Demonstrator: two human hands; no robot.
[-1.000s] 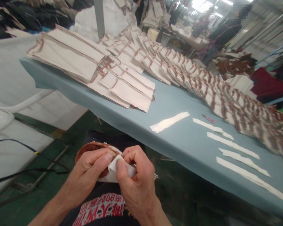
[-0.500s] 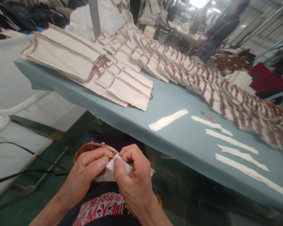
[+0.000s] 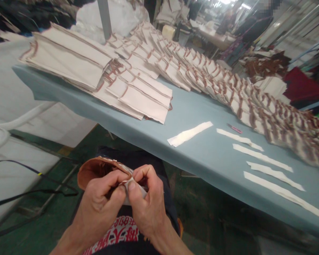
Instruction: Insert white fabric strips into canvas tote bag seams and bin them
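Note:
Over my lap I hold a brown and white fabric piece [image 3: 91, 170], its brown side curling open at the left. My left hand [image 3: 102, 198] pinches the brown edge between thumb and forefinger. Close against it, my right hand [image 3: 146, 198] grips the white part of the same piece, thumb on top. The fingertips of both hands nearly meet at the seam. Much of the piece is hidden behind my hands, so its full shape cannot be made out.
A table with a blue-green cover [image 3: 149, 138] runs across in front of me. On it lie stacked cream panels with brown edging [image 3: 77, 60], a long row of similar pieces [image 3: 202, 71], several cream strips [image 3: 190, 134] and a small pink tool [image 3: 236, 129]. A person [image 3: 252, 28] stands at the back.
My left hand has shifted its pinch and turned slightly, and more of the piece's brown side shows at the left. Both hands have come closer together at the seam.

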